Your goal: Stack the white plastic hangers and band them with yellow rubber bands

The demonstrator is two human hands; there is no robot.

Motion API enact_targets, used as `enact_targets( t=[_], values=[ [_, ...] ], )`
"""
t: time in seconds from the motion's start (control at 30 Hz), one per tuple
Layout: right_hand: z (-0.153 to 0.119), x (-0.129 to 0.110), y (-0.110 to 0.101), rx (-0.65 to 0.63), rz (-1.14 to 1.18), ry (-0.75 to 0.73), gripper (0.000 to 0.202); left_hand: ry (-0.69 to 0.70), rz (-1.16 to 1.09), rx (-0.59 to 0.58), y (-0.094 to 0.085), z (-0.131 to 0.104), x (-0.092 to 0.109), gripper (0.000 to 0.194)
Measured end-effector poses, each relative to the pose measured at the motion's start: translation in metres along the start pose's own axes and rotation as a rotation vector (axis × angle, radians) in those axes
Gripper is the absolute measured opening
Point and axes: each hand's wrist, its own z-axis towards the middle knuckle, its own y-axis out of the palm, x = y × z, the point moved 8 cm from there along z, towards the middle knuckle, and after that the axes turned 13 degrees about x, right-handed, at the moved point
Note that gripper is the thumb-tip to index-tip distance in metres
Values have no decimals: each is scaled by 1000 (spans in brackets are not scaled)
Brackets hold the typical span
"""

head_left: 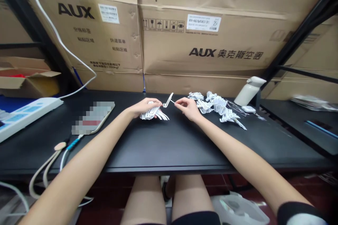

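Observation:
My left hand [145, 107] is wrapped round a bundle of white cables [150, 111] over the black table [158, 144], and several loose strands stick out to its right. To the right of it, my right hand [187, 108] pinches the end of a thin white piece [168, 100], bent and angled upward between the two hands. Whether that piece is joined to the bundle I cannot tell. Several coiled white bundles [220, 105] lie on the table just right of my right hand.
A pale bottle [249, 90] and a small white case [248, 109] stand at the back right. On the left lie a phone [97, 117], its cord and a white power strip [29, 116]. Large cardboard boxes [169, 49] rise behind the table.

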Motion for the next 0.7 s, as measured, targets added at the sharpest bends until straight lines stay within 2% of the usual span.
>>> enact_targets(
  t=[0.17, 0.4, 0.7],
  values=[
    [-8, -1, 14, -134, 25, 37, 29, 15, -17, 75, -3, 2, 4, 42],
    [-16, -15, 21, -171, 66, -12, 27, 54, 18, 94, 1, 2, 6, 42],
    [-13, -1, 25, -244, 237, 164, 30, 62, 55, 184, -1, 6, 3, 41]
  ],
)
